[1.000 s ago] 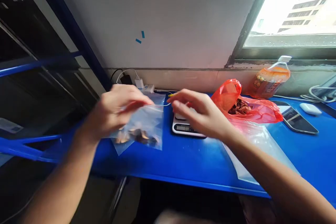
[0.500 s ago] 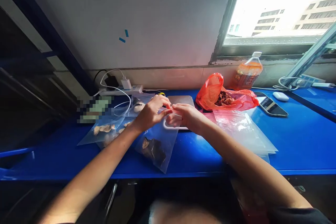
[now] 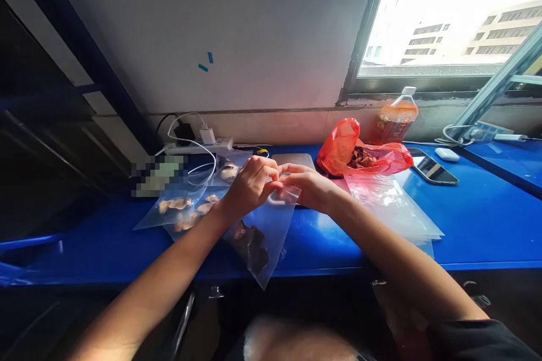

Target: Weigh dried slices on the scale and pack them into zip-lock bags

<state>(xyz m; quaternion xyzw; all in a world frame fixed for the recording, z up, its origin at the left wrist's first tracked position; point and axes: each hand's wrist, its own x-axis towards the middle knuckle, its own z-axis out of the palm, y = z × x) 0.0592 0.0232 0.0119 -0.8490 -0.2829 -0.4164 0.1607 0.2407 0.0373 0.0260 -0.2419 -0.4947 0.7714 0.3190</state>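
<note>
My left hand (image 3: 254, 181) pinches the top edge of a clear plastic bag (image 3: 276, 223), its thumb and fingers pressed together. Against the same edge, the fingers of my right hand (image 3: 312, 187) are closed, close beside the left fingertips. Dark dried pieces (image 3: 254, 248) lie low in this bag, which hangs tilted at the table's front edge. Behind my hands is a flat device with a metal plate (image 3: 292, 160), partly hidden by them. Under and beyond my left forearm lie other clear bags (image 3: 158, 215) holding pale dried slices (image 3: 174, 204).
A red plastic bag (image 3: 339, 152) with dark reddish dried pieces (image 3: 362, 158) stands at the back right. Flat clear bags (image 3: 393, 208) are stacked before it. Further right are a phone (image 3: 436, 168), a white case (image 3: 447, 154) and a drink bottle (image 3: 396, 118). A power strip (image 3: 199, 146) lies back left.
My fingertips have shifted slightly right along the bag's top edge. The held bag's lower corner now hangs a little lower, past the table edge. The camera view has turned slightly.
</note>
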